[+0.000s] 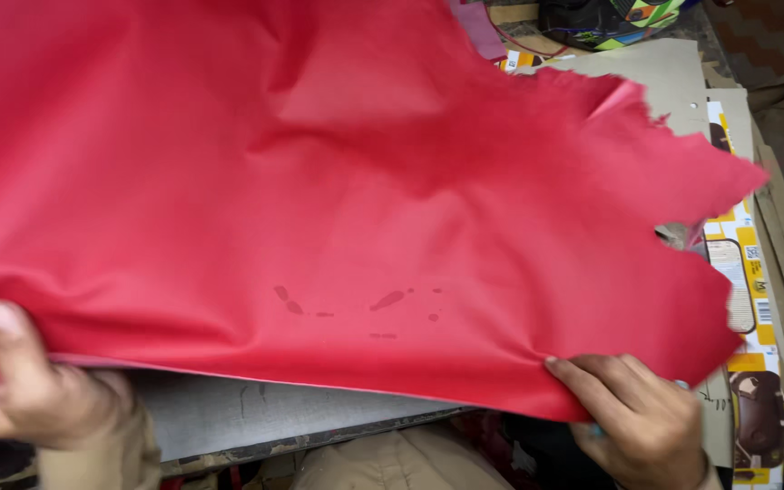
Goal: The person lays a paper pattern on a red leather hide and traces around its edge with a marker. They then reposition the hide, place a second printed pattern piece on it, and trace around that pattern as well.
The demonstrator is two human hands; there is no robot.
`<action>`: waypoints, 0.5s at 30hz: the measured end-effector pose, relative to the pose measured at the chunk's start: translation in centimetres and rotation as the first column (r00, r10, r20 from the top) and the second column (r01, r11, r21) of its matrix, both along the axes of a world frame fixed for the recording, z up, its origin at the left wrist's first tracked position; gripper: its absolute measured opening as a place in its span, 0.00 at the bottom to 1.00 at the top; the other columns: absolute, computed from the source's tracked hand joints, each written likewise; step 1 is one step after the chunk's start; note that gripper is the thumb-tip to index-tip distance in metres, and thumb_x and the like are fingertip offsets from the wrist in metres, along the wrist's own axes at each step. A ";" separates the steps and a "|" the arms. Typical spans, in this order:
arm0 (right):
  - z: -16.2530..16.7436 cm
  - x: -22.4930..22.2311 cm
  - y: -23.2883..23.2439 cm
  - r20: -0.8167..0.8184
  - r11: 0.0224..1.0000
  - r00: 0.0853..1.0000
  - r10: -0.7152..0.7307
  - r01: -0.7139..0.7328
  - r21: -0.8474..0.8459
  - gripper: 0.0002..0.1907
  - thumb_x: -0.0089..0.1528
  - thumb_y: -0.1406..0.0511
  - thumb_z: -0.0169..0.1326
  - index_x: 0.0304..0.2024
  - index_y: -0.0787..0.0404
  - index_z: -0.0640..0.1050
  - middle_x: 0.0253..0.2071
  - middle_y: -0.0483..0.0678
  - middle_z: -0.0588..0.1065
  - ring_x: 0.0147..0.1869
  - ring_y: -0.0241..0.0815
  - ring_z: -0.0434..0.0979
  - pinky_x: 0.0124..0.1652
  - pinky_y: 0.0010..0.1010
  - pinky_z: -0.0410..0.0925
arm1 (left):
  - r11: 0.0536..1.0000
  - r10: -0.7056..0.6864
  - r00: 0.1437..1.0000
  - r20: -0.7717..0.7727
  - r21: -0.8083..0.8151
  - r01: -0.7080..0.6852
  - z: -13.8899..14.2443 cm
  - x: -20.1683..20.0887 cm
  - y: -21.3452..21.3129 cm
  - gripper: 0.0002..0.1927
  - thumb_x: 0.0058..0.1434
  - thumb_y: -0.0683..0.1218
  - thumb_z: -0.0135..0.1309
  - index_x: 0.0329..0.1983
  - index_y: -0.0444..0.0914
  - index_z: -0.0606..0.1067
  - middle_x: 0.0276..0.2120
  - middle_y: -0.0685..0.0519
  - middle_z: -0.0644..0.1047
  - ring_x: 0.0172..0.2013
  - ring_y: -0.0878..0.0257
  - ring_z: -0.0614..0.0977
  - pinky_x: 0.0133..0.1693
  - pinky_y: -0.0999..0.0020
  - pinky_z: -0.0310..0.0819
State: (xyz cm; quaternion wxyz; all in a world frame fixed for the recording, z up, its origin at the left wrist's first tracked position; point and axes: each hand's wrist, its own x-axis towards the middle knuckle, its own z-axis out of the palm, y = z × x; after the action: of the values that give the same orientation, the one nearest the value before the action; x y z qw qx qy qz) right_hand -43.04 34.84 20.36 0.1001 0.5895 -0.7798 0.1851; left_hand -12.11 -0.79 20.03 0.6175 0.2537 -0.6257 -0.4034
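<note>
Sheet of material [319, 181] spreads across most of the frame, from the left edge to the right third, over a flat board [256, 413] that shows beneath its lower edge at bottom centre. Left hand [34, 390] at lower left, on the sheet's lower edge. Right hand [641, 417] at lower right, on the same edge. Flattened cardboard cartons [755, 299] lie along the right side, partly under the sheet. Helmet [610, 18] at top, right of centre, behind the sheet.
</note>
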 end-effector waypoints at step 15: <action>-16.5 -6.6 1.2 0.419 0.725 0.652 -0.632 0.688 0.025 0.25 0.58 0.55 0.70 0.53 0.59 0.82 0.50 0.53 0.81 0.49 0.48 0.82 0.54 0.39 0.73 | 0.380 -0.250 0.964 0.093 0.925 0.009 -20.6 16.6 9.0 0.11 0.65 0.44 0.49 0.36 0.31 0.78 0.25 0.40 0.81 0.22 0.52 0.84 0.20 0.58 0.80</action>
State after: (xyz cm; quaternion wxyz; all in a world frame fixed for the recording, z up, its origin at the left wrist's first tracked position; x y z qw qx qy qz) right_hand -49.68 36.04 3.82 0.0394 0.2057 -0.9292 0.3046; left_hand 4.50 8.21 -0.56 0.2684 0.5441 -0.3804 -0.6980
